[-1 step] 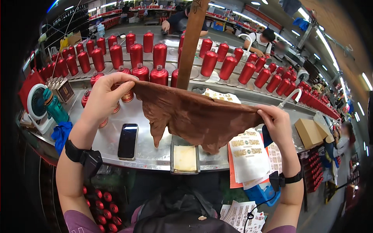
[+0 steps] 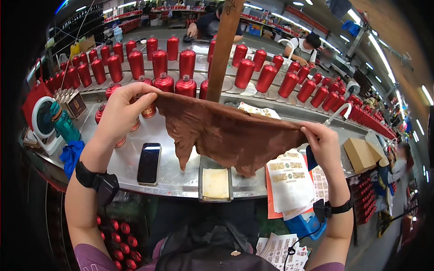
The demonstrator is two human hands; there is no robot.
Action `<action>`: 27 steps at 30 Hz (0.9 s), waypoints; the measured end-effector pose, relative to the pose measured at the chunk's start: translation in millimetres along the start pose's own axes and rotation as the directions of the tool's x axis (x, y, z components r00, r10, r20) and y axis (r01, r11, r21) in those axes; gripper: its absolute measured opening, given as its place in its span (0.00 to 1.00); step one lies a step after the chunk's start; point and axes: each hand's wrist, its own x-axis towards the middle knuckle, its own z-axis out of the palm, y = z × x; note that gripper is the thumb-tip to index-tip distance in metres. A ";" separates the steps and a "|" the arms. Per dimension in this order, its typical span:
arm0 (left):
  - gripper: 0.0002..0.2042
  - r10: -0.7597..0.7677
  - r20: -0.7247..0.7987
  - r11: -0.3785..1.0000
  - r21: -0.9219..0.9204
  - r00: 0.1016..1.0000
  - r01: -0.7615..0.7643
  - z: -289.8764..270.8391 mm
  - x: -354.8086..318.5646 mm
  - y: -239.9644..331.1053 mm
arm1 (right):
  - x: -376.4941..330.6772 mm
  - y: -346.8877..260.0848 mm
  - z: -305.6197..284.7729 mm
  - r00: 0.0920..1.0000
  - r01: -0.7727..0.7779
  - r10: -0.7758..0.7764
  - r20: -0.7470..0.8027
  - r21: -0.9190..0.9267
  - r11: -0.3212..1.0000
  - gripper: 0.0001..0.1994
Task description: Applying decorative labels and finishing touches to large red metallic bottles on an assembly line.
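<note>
Rows of red cylindrical bottles (image 2: 186,63) stand along the back of the long steel surface (image 2: 172,174). Above it a ragged brown cloth (image 2: 226,133) hangs stretched between two grips: the left hand (image 2: 120,113) pinches its upper left corner, the right hand (image 2: 322,144) clamps its right edge. Beneath the sagging middle lie a black phone (image 2: 149,163) and a small metal tray (image 2: 215,183).

Left hand (image 2: 121,112) and right hand (image 2: 322,145) pinch brown cloth (image 2: 230,133) spread above steel bench (image 2: 172,174); red bottles (image 2: 187,63) behind.
</note>
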 end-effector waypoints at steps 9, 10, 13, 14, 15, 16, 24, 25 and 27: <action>0.10 -0.020 -0.020 0.955 -0.298 1.000 0.013 1.7 -0.7 12.6 | -4.7 -4.7 -16.8 0.993 -0.001 0.021 -0.118 0.162 0.987 0.10; 0.10 0.007 0.000 0.964 -0.267 1.000 -0.007 -2.5 -2.4 14.9 | -6.9 -10.2 -24.0 0.992 -0.025 0.046 -0.120 0.171 0.985 0.10; 0.11 0.087 -0.113 0.968 -0.226 0.990 -0.111 -6.8 -19.8 34.8 | -18.8 -23.1 -44.1 0.983 -0.024 0.055 -0.174 0.177 0.984 0.09; 0.11 0.111 -0.146 0.966 -0.218 0.983 -0.141 -10.8 -26.5 39.2 | -21.7 -23.2 -48.3 0.979 -0.009 0.055 -0.197 0.226 0.974 0.09; 0.11 0.137 -0.169 0.961 -0.215 0.976 -0.172 -11.2 -30.0 40.8 | -26.5 -22.6 -53.2 0.972 -0.003 0.065 -0.224 0.268 0.963 0.09; 0.11 0.124 -0.164 0.954 -0.253 0.979 -0.164 -12.8 -31.9 41.5 | -28.0 -28.3 -59.8 0.973 -0.024 0.074 -0.219 0.220 0.975 0.09; 0.09 -0.279 0.042 0.955 -0.089 0.959 0.282 -3.9 -9.4 -60.2 | 14.0 9.0 49.7 0.925 -0.269 0.209 0.317 0.157 0.950 0.10; 0.09 -0.269 0.019 0.963 0.039 0.963 0.268 8.8 -3.0 -85.4 | 13.3 32.4 77.1 0.917 -0.254 0.210 0.340 0.089 0.963 0.12; 0.09 -0.351 0.102 0.934 0.112 0.931 0.340 21.9 1.0 -138.6 | 12.9 52.7 130.9 0.877 -0.236 0.225 0.424 -0.027 0.971 0.10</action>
